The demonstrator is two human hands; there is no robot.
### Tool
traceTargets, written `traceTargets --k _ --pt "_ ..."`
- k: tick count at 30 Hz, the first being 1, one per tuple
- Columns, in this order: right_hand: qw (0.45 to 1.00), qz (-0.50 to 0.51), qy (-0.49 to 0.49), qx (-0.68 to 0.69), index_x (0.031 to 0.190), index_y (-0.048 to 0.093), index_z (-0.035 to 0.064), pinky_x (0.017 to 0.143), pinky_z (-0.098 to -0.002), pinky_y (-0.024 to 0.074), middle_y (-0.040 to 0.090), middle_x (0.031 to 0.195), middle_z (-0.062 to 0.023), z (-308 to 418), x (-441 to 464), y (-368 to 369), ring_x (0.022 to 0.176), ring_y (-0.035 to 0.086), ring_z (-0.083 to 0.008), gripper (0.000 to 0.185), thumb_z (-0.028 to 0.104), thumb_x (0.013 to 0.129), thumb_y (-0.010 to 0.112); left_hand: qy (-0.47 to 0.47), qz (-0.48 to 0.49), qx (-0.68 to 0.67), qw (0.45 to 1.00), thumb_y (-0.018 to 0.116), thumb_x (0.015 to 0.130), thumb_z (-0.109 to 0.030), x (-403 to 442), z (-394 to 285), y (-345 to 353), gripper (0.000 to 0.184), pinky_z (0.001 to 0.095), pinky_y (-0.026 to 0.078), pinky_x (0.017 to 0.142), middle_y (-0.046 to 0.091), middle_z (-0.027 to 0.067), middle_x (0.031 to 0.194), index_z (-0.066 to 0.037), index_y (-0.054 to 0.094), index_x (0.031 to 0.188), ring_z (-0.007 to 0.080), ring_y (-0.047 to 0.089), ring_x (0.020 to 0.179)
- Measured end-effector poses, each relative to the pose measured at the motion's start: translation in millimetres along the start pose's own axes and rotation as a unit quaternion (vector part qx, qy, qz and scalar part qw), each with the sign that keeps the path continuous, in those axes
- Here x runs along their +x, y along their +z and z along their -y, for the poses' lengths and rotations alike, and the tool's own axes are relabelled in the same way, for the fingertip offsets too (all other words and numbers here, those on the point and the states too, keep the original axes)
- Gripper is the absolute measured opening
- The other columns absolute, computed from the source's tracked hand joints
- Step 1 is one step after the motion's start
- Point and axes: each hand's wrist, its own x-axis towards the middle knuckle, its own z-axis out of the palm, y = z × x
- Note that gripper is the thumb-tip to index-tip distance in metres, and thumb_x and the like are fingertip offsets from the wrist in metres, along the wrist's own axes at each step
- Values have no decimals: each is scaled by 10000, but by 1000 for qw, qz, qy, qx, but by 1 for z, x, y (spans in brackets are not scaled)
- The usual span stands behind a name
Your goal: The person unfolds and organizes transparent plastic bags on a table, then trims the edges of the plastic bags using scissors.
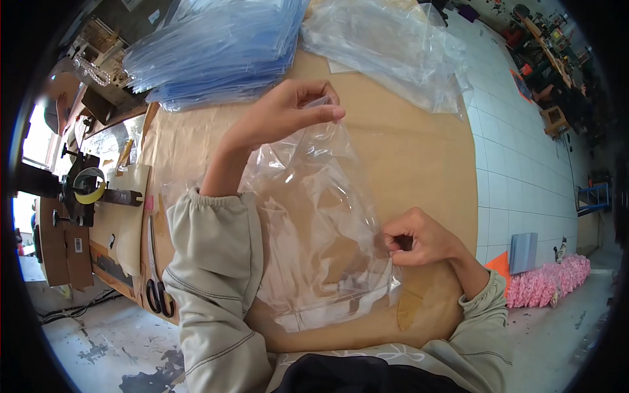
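Note:
A clear plastic bag [314,223] spreads over the brown-covered table in front of me, crinkled and shiny. My left hand [295,108] pinches its upper edge between thumb and fingers and lifts that part off the surface. Lower down on the right, my right hand [419,239] is closed on the bag's right side, fingertips pressed together. The bag's bottom edge lies nearest my body, with a folded or seamed strip along it.
A thick stack of bluish plastic sheets or bags [216,52] lies at the far left of the table [432,170]. More clear plastic [386,49] lies at the far right. Black-handled scissors [157,291] and a tape roll [90,185] are on the left. Pink bundled material [549,280] sits on the floor.

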Motion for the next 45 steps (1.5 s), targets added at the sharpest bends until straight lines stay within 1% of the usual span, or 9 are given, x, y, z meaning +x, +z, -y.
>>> traceTargets --k 20,23,26,29,33,36,38,39,45 --pt "999 25 7 46 598 463 19 436 -246 307 429 525 -9 -6 3 -4 475 382 -75 122 15 632 581 54 -48 -80 994 603 856 -88 -3 -10 -4 126 257 452 826 644 42 904 -18 628 957 94 580 909" --pt "998 42 -24 39 623 473 22 437 -234 321 454 539 1 -14 4 -6 478 415 -66 139 34 677 600 34 44 -32 998 577 878 -107 -3 -4 -10 153 260 458 821 640 46 904 0 620 978 105 587 887" --pt "993 -2 47 110 644 475 30 437 -221 345 463 550 16 2 3 -5 469 453 -63 223 123 814 585 61 2 -63 996 579 856 -106 -10 -21 -16 169 270 480 791 655 55 873 16 626 962 143 623 862" --pt "967 -216 -17 135 665 472 36 427 -218 367 459 552 19 -24 10 0 446 471 -66 333 237 930 493 119 -114 33 986 533 839 5 -39 -58 -48 134 264 482 802 653 76 871 22 625 935 143 625 855" --pt "931 -334 26 147 689 476 34 410 -221 368 454 540 7 -22 15 -2 418 446 -64 367 274 963 431 172 -391 250 869 488 826 -24 -107 -114 -111 241 295 439 885 638 101 1028 7 629 1020 174 571 1009" --pt "942 -329 22 62 715 492 38 404 -218 376 458 538 1 -20 15 -1 412 438 -64 333 257 961 440 407 -515 303 691 499 878 -19 -160 -168 -122 199 283 478 844 656 102 1012 38 643 1003 170 615 936" --pt "940 -342 19 8 689 487 40 410 -228 393 442 499 1 -21 16 2 402 453 -74 341 256 951 462 295 -603 563 482 484 916 -60 -208 -193 -109 212 292 490 831 654 117 1031 48 652 990 178 622 938" --pt "936 -351 26 17 704 493 39 422 -229 403 457 514 -1 -21 17 3 415 465 -75 326 251 950 468 285 -637 545 464 492 920 -75 -215 -195 -87 212 297 493 823 654 119 1026 38 658 985 178 624 920" --pt "927 -257 8 273 970 497 18 585 -238 470 551 783 -51 -12 13 27 662 568 -95 234 250 952 476 189 -245 691 653 541 815 -13 -205 -135 104 239 314 457 710 669 37 994 -56 668 1013 168 635 903"
